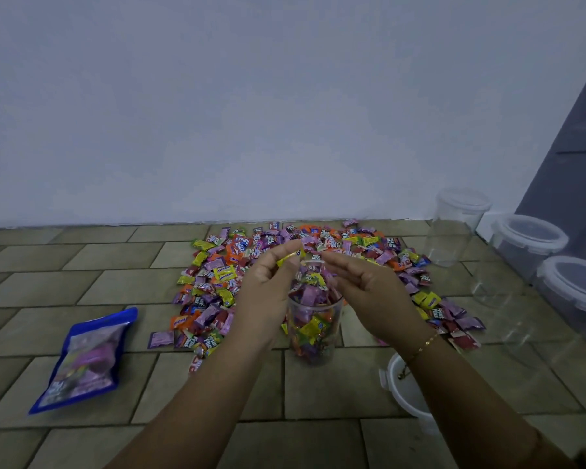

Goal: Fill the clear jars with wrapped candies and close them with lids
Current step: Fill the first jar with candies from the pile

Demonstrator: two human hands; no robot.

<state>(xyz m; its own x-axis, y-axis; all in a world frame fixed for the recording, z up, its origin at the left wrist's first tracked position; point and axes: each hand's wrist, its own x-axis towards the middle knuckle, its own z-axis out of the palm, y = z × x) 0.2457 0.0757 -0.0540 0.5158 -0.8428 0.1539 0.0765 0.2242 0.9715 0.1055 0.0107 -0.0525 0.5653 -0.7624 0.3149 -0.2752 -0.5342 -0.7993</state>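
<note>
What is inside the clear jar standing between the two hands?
The clear jar holds wrapped candies, pink, yellow and others, heaped above its rim. The left hand and right hand hide part of its sides.

The jar (313, 328) stands on the floor (82, 265) with candies inside; the candy pile (285, 262) spreads behind it, the bag (83, 360) lies to its left, a lid (398, 384) to its right, lidded jars (528, 242) farther right.

Upright lidless clear jar (313, 328), heaped with wrapped candies (310, 292)
</note>
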